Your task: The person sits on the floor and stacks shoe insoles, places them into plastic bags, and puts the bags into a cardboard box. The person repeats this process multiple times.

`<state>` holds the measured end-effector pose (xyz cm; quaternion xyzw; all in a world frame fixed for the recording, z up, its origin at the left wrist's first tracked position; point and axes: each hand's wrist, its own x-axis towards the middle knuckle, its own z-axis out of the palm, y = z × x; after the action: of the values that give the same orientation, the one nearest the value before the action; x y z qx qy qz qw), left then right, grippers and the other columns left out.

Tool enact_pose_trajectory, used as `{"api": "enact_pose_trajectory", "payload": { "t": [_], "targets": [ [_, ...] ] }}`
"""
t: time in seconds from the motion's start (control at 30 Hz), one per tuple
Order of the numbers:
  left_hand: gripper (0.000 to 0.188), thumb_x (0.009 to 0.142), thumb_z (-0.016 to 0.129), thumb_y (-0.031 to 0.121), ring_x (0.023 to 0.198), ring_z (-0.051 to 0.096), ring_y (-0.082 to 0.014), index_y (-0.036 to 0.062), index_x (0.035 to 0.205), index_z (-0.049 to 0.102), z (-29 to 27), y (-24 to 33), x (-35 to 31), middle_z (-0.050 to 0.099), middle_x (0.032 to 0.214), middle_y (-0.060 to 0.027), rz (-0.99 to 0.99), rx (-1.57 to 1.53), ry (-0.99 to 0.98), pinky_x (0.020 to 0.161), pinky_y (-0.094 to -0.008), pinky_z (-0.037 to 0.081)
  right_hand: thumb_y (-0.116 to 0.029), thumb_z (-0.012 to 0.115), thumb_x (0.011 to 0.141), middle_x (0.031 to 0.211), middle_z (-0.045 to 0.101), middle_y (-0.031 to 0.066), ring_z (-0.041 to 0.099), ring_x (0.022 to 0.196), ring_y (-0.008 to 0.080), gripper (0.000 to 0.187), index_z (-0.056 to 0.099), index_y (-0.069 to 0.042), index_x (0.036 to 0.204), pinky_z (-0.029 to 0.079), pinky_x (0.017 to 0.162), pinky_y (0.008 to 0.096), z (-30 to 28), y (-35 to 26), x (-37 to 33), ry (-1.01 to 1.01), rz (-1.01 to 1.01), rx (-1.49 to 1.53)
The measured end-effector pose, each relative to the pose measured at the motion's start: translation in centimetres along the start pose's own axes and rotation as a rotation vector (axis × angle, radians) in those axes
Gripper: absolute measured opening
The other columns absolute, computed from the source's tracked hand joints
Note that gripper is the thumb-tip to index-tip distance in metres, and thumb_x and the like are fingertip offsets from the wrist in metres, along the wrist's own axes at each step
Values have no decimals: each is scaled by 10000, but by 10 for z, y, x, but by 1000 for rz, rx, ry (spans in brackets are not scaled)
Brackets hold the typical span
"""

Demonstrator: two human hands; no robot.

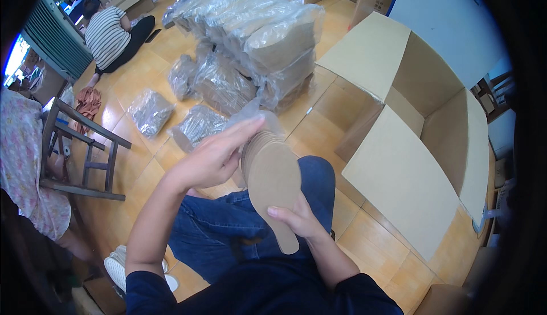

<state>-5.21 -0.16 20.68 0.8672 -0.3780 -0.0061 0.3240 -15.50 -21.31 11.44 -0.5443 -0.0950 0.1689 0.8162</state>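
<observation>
Over my lap, my left hand [213, 158] lies flat, fingers [242, 129] together, on the top edge of a stack of brown insoles [273, 181]. My right hand [299, 218] clamps the stack's lower end from behind. Bagged bundles [199, 124] crowd the floor left; an open cardboard box [410, 172] lies just right.

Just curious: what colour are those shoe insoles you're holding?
The insoles are plain light brown, cardboard-like; the head view shows them.
</observation>
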Motion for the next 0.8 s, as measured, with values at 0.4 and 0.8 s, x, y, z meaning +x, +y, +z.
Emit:
{"api": "enact_pose_trajectory", "payload": {
  "t": [0.4, 0.8],
  "targets": [
    [604, 682, 674, 43, 705, 579, -163, 88, 1279, 594, 48, 26, -46, 590, 1319, -76, 384, 439, 13, 657, -283, 478, -215, 623, 907, 1275, 547, 118, 576, 1094, 198, 624, 343, -36, 1435, 494, 897, 336, 2, 12, 6, 103, 352, 325],
    [202, 721, 673, -59, 785, 646, -210, 54, 890, 682, 103, -6, -86, 652, 839, -78, -95, 74, 694, 731, -288, 497, -395, 521, 941, 1238, 608, 183, 633, 1062, 294, 544, 520, 6, 1309, 517, 916, 418, -19, 16, 4, -3, 263, 1109]
  ]
}}
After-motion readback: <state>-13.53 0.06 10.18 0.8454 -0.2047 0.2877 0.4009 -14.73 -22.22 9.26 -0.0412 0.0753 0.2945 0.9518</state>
